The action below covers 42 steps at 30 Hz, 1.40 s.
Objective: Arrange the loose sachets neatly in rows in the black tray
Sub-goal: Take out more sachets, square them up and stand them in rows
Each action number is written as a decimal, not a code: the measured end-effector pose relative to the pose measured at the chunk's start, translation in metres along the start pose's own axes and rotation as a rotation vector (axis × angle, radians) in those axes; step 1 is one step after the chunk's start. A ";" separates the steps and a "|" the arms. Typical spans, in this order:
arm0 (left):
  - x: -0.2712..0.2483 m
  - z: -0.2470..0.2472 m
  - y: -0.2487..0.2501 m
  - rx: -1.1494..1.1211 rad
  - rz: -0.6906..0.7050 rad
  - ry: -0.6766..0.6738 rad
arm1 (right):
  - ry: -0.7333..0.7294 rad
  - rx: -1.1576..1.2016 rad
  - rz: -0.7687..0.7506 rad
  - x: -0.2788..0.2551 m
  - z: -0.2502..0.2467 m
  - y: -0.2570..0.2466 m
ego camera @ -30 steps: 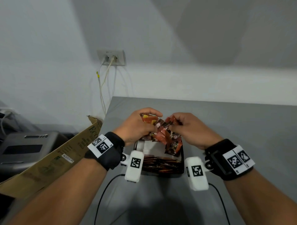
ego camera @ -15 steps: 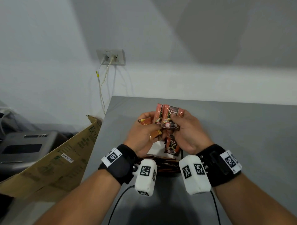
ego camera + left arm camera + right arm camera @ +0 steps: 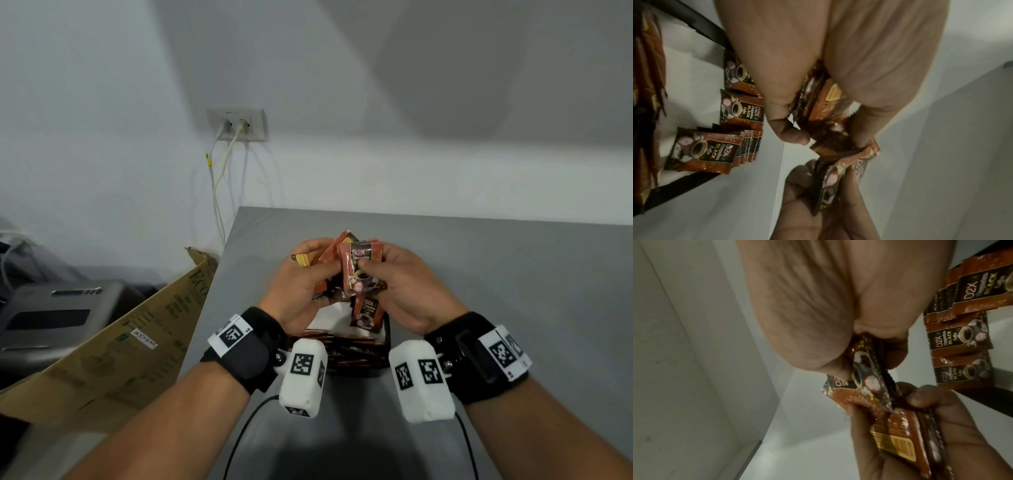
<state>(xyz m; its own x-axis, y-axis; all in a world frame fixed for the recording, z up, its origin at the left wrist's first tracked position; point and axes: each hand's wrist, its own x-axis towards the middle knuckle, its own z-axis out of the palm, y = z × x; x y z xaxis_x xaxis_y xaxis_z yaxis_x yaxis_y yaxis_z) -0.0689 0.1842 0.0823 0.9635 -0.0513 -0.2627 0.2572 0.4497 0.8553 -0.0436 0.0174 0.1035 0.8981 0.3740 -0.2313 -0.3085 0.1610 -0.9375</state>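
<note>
Both hands hold brown-orange coffee sachets together just above the black tray (image 3: 388, 337). My left hand (image 3: 308, 270) grips a fanned bunch of sachets (image 3: 329, 257), seen close in the left wrist view as my left hand (image 3: 828, 138) curled round the bunch (image 3: 830, 104). My right hand (image 3: 387, 274) pinches a few stacked D2X sachets (image 3: 359, 270), with thumb on the front; the right wrist view shows that hand (image 3: 865, 365) on its stack (image 3: 861, 386). In the tray, a row of sachets (image 3: 705, 151) stands upright on white lining.
The grey table (image 3: 513, 274) ends at its left edge, where a cardboard box (image 3: 137, 335) leans and a grey machine (image 3: 51, 315) sits beyond. A wall socket (image 3: 236, 125) with cables hangs behind. Thin black cables (image 3: 239, 438) trail from the wrist cameras.
Both hands rose from the loose pile over the tray and turned the gathered sachets upright. Over the last half second they have barely shifted.
</note>
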 end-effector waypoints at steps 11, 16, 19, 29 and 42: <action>0.010 -0.015 0.014 -0.095 -0.095 0.142 | -0.128 -0.914 -0.442 -0.010 -0.017 -0.002; 0.010 -0.017 0.022 0.093 0.124 0.132 | -0.126 0.024 -0.102 -0.010 -0.017 -0.006; 0.007 -0.010 0.019 0.148 0.163 0.020 | -0.103 0.060 -0.028 -0.001 -0.010 -0.005; 0.004 -0.012 0.015 -0.022 -0.046 -0.063 | 0.065 0.145 -0.033 0.007 -0.009 -0.004; 0.004 -0.013 0.012 -0.067 -0.206 0.011 | 0.007 -0.598 -0.295 -0.002 -0.011 -0.012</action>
<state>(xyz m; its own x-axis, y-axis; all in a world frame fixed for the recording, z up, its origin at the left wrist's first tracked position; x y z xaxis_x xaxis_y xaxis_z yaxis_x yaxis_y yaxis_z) -0.0627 0.2008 0.0859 0.8901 -0.1391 -0.4341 0.4428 0.4893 0.7513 -0.0383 0.0046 0.1129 0.9210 0.3853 0.0571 0.1756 -0.2798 -0.9439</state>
